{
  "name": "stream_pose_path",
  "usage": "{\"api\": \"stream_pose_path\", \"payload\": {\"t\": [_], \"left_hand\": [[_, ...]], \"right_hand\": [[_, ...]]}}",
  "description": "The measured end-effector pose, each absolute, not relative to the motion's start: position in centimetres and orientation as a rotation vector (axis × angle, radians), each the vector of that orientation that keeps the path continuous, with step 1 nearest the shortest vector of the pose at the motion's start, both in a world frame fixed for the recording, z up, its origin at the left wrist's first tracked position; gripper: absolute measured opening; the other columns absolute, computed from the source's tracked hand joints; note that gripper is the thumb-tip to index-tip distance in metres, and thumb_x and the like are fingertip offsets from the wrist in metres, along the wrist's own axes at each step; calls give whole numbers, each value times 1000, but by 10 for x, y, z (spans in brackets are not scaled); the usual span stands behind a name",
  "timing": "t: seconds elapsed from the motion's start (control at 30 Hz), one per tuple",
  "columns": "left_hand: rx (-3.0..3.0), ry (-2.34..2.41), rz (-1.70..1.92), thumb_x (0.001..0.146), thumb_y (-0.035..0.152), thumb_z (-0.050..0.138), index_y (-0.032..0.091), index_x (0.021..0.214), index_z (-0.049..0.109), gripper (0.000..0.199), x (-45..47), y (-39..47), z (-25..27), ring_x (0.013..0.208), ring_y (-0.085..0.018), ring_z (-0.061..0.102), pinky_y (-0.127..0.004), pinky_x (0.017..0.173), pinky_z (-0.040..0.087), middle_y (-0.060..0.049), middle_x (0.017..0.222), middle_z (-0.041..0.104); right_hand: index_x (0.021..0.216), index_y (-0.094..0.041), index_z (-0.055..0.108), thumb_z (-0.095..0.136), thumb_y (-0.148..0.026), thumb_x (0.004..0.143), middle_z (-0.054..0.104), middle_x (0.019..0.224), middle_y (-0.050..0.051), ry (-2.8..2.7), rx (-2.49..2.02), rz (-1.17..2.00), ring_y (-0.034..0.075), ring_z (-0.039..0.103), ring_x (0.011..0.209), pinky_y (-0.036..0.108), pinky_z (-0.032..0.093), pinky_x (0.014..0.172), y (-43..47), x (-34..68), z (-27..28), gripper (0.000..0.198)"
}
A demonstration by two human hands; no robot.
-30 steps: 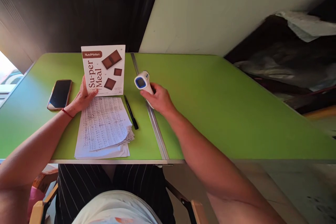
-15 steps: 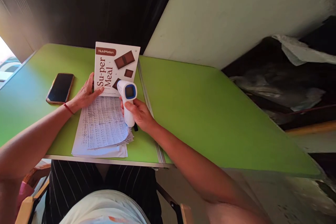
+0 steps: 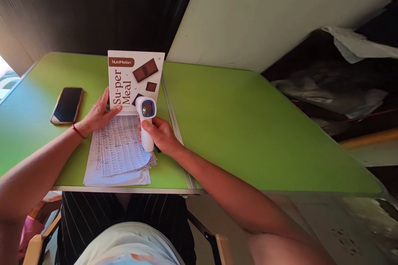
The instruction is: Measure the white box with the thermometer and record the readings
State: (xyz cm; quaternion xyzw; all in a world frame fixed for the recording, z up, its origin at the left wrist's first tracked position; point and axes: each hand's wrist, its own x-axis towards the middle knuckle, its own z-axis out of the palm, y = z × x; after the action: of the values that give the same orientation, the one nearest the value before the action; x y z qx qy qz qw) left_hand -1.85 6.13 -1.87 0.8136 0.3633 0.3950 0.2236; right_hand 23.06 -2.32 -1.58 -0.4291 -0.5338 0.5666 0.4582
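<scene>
My left hand (image 3: 102, 112) grips the lower left corner of a white box (image 3: 146, 56) printed "NutriMotion Su-per Meal" with brown chocolate pictures. The thumb lies across its front and the fingers are behind it. The box is held upright, its face toward me. In my right hand (image 3: 161, 134) is a white infrared thermometer (image 3: 147, 134) with a blue-rimmed screen, its handle wrapped by my fingers and my thumb on the near side. It is in front of the box's lower right part and hides some of the print. Handwritten sheets of paper (image 3: 121, 153) lie stacked below both hands.
A smartphone (image 3: 67, 105) lies face up at the left of the green folding table (image 3: 248, 132). A metal seam runs across the tabletop. Behind stand a dark panel (image 3: 108, 8) and a pale wall (image 3: 236, 16). Plastic bags (image 3: 336, 95) are heaped beyond the right edge.
The thermometer in my right hand has moved slightly left, and its screen now shows a lighter glow. The box has shifted a little left with my left hand. The view has moved slightly.
</scene>
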Motion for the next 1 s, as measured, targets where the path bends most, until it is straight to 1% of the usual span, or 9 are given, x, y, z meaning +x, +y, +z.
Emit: {"api": "stream_pose_path", "payload": {"t": [0.13, 0.37, 0.53, 0.7, 0.87, 1.0], "left_hand": [[2237, 986, 1123, 102, 63, 63, 26, 150, 53, 61, -19, 63, -21, 135, -40, 62, -61, 113, 54, -13, 139, 69], [2244, 970, 1105, 103, 64, 61, 25, 149, 52, 62, -19, 63, -19, 134, -40, 62, -60, 113, 55, -14, 140, 68], [2252, 981, 1070, 104, 66, 58, 25, 151, 50, 63, -19, 63, -18, 133, -40, 62, -61, 112, 55, -15, 143, 66], [2258, 948, 1098, 104, 66, 58, 26, 150, 52, 62, -19, 64, -16, 135, -39, 61, -59, 113, 55, -13, 142, 67], [2255, 953, 1083, 103, 67, 58, 27, 150, 51, 62, -20, 64, -16, 134, -39, 62, -59, 113, 55, -13, 145, 65], [2238, 929, 1111, 102, 66, 62, 28, 150, 52, 62, -21, 66, -18, 132, -38, 63, -56, 110, 57, -12, 142, 67]], "right_hand": [[80, -25, 59, 77, -87, 66, 61, 68, -2, -1305, -1057, 1423, 15, 59, 59, 33, 55, 55, -23, 229, -15, 67], [76, -24, 60, 79, -85, 66, 60, 69, -2, -1293, -1083, 1317, 14, 58, 59, 32, 53, 55, -21, 230, -16, 65], [79, -24, 61, 78, -86, 65, 62, 66, -3, -1304, -1082, 1357, 14, 58, 55, 32, 51, 53, -21, 229, -13, 66], [77, -25, 60, 76, -86, 67, 62, 64, -3, -1320, -1062, 1359, 14, 59, 53, 33, 51, 54, -22, 228, -10, 64], [78, -25, 61, 76, -87, 67, 61, 67, -2, -1335, -1075, 1310, 15, 58, 58, 32, 50, 55, -20, 228, -12, 64], [77, -25, 61, 73, -87, 69, 59, 68, -2, -1364, -1106, 1249, 15, 56, 62, 31, 48, 56, -19, 229, -15, 64]]}}
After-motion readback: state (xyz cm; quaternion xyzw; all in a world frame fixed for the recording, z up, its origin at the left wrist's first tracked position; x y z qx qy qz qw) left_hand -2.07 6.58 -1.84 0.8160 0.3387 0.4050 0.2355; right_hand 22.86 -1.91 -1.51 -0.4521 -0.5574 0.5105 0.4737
